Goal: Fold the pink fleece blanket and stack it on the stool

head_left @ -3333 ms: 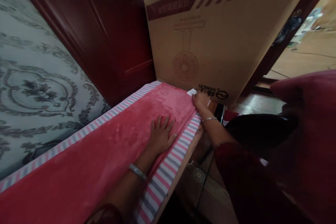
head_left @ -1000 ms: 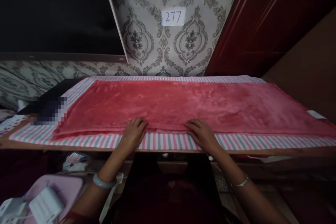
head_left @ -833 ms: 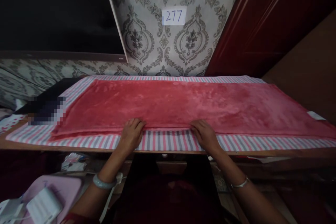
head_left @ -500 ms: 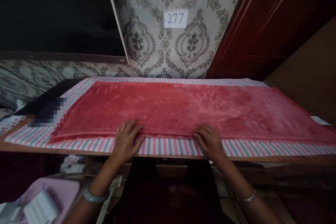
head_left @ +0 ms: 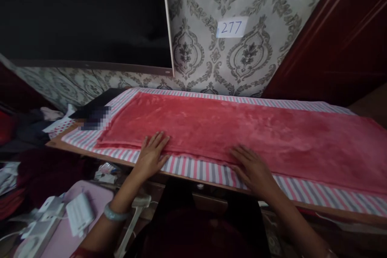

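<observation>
Red blanket [head_left: 229,123] | under left grip [head_left: 150,158], right grip [head_left: 254,169], near side | both spread, palm-down

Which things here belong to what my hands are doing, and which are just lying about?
In the job:
left hand
right hand
plush coral-red cloth
pink, grey and white striped cloth underneath

Just about:
white boxy device
long white power strip
black rectangular screen
white paper marked 277

left hand [head_left: 151,159] and right hand [head_left: 253,170] on red blanket [head_left: 199,125], striped cloth [head_left: 201,168] beneath, numbered paper [head_left: 232,27] on patterned wall [head_left: 208,68]
</observation>
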`<control>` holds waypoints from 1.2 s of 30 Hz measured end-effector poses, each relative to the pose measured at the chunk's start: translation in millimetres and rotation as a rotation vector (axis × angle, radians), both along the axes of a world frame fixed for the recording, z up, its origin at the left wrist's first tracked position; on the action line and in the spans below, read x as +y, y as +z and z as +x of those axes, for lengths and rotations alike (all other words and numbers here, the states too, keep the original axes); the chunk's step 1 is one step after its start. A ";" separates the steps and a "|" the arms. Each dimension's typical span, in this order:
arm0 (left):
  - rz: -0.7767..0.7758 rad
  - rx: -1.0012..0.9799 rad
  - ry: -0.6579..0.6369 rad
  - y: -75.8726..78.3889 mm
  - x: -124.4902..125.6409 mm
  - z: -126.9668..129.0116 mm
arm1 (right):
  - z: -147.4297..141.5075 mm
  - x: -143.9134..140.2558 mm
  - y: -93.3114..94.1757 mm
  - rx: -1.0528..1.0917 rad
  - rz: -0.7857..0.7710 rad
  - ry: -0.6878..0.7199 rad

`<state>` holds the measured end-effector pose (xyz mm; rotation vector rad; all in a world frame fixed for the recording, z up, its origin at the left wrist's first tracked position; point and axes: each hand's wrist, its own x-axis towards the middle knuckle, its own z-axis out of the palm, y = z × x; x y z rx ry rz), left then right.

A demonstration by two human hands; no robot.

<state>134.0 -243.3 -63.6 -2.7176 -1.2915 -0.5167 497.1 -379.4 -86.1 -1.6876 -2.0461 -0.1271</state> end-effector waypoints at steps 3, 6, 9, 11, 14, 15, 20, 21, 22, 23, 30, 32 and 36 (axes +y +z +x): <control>-0.004 0.000 0.019 0.6 4.2 -11.9 | -27.5 22.0 9.8 -0.003 -0.025 0.091; -0.018 0.001 0.063 -2.4 6.6 -31.5 | -53.0 37.2 5.7 -0.032 -0.084 0.163; -0.061 -0.004 0.040 -4.9 9.8 -54.5 | -63.0 41.6 -7.4 -0.068 -0.119 0.181; -0.053 -0.035 0.028 -5.5 12.3 -64.8 | -61.4 42.0 -13.7 -0.060 -0.112 0.187; 0.021 -0.112 0.032 -4.3 14.6 -63.5 | -58.0 45.1 -11.8 0.011 -0.076 0.207; 0.036 -0.132 0.013 -3.4 14.5 -58.3 | -58.9 47.3 -8.6 0.041 -0.061 0.207; -0.010 -0.113 -0.141 -0.4 9.7 -19.0 | -76.0 61.0 3.8 0.098 0.010 0.207; -0.016 -0.098 -0.158 -0.8 9.2 -12.9 | -78.8 63.2 3.3 0.100 0.021 0.213; -0.019 -0.085 -0.167 -1.4 9.2 -8.2 | -80.7 65.0 2.0 0.104 0.032 0.220; -0.017 -0.075 -0.171 -2.4 9.6 -5.1 | -81.7 66.2 0.2 0.110 0.044 0.226; 0.015 -0.079 -0.164 -10.8 10.5 -6.7 | -80.7 64.8 -8.9 0.045 0.158 0.228; 0.003 -0.087 -0.173 -10.3 8.5 -7.2 | -80.8 61.3 -8.4 0.052 0.158 0.233; -0.063 -0.174 -0.200 -0.1 6.3 -8.2 | -78.4 54.7 3.3 0.129 0.075 0.266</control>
